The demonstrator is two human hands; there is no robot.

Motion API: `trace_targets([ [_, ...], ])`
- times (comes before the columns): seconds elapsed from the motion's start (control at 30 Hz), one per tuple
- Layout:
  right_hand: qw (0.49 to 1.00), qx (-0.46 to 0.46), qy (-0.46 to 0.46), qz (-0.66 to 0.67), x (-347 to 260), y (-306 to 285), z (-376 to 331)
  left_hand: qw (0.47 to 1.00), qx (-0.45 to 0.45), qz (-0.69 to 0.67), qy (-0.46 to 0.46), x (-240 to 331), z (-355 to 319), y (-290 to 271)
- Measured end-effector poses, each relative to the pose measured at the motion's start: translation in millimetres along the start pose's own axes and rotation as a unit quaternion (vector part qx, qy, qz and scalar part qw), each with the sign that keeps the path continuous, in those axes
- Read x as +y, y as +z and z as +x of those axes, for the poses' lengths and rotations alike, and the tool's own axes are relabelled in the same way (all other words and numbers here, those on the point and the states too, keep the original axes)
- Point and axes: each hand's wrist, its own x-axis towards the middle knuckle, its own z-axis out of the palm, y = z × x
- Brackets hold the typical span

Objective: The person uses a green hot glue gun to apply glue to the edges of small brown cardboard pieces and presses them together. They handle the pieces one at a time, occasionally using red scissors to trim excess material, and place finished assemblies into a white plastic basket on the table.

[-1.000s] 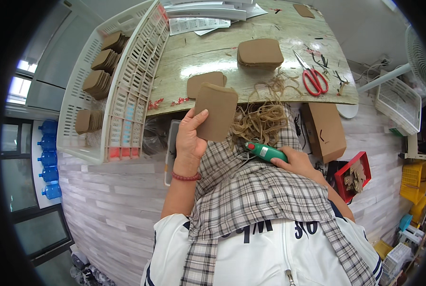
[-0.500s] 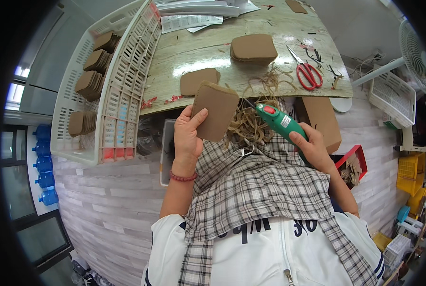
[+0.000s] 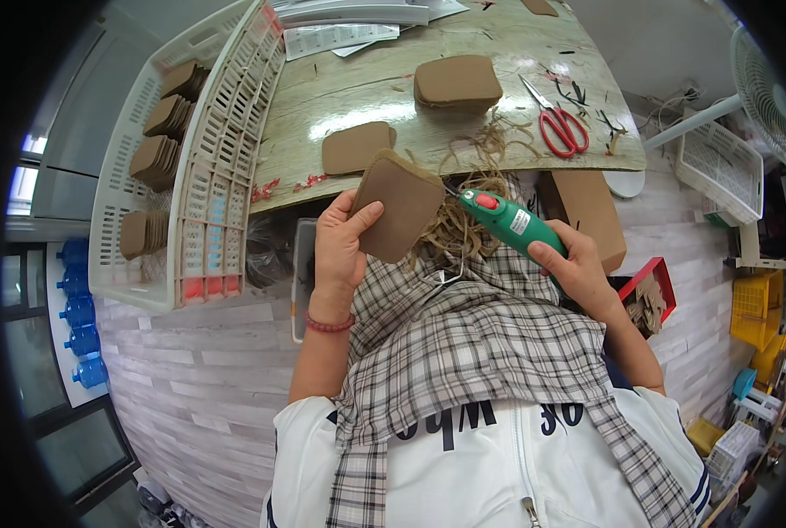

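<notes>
My left hand (image 3: 342, 239) grips a brown padded patch (image 3: 396, 211) with rounded corners, thumb on its face, above my lap. In my right hand (image 3: 577, 264) is a green electric hand tool (image 3: 514, 222) with a red switch and a thin tip. The tip points left, close to the patch's right edge; whether they touch I cannot tell. Curled tan trimmings (image 3: 456, 231) lie behind and below the tip on the plaid apron (image 3: 463, 352). On the table (image 3: 358, 88) rest a stack of similar patches (image 3: 457, 81) and a smaller pile (image 3: 356, 148) near the edge.
Red-handled scissors (image 3: 562, 130) lie at the table's right among dark scraps. A white plastic crate (image 3: 221, 167) with several stacks of brown pieces stands left. Papers (image 3: 344, 37) lie at the back. Below the table's right are a cardboard box (image 3: 591, 216) and a red box (image 3: 659, 286).
The patch has turned slightly clockwise in my left hand. The green tool has shifted a little left, bringing its tip closer to the patch's edge. Both hands keep their holds.
</notes>
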Motion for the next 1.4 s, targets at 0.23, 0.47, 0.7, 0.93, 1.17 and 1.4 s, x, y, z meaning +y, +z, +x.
trace_targets([
  [0.23,1.0,-0.018,0.012,0.007,-1.3,-1.6,-1.7,1.0,-0.01,0.006,-0.008,-2.3,2.9,-2.3],
  [0.47,1.0,-0.027,0.005,-0.009,-1.2,-2.9,-1.6,0.999,-0.026,0.036,-0.025,-0.5,1.3,1.0],
  [0.7,0.998,-0.009,-0.029,-0.058,-6.8,-1.5,-1.8,0.996,-0.031,0.065,-0.046,-5.6,1.1,3.2],
  [0.93,0.998,0.001,-0.034,-0.048,0.4,4.0,1.8,0.994,-0.043,0.057,-0.087,-14.3,-0.6,7.7],
  [1.17,1.0,-0.007,-0.005,-0.012,-0.5,6.8,5.6,0.987,-0.041,0.091,-0.124,-16.5,-4.0,10.5],
  [1.4,0.999,-0.037,0.034,0.003,5.1,-1.4,4.8,0.949,-0.138,0.223,-0.177,15.3,7.5,5.0],
])
